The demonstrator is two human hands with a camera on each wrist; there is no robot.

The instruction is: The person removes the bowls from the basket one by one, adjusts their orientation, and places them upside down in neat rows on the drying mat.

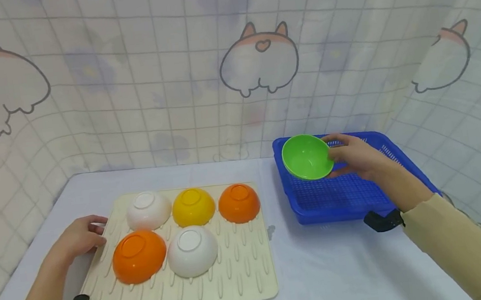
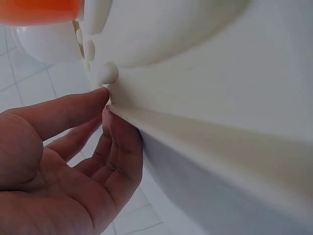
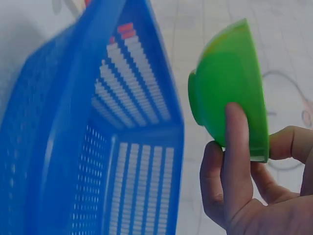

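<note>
A green bowl (image 1: 307, 158) is held by its right side in my right hand (image 1: 352, 157), over the blue basket (image 1: 335, 217); its hollow inside faces the head view. In the right wrist view the fingers (image 3: 236, 132) lie along the outside of the bowl (image 3: 227, 88), near its rim. My left hand (image 1: 82, 236) pinches the left edge of a cream draining board (image 1: 234, 289), as the left wrist view shows. Upside down on that ridged board sit two white bowls (image 1: 192, 252), a yellow bowl (image 1: 193, 207) and two orange bowls (image 1: 139, 257).
The basket, with perforated walls and floor, stands on the white-covered table (image 1: 325, 269) to the right of the board. A patterned curtain (image 1: 161, 80) hangs behind the table and along both sides. Black straps with small devices (image 1: 383, 221) sit at both wrists.
</note>
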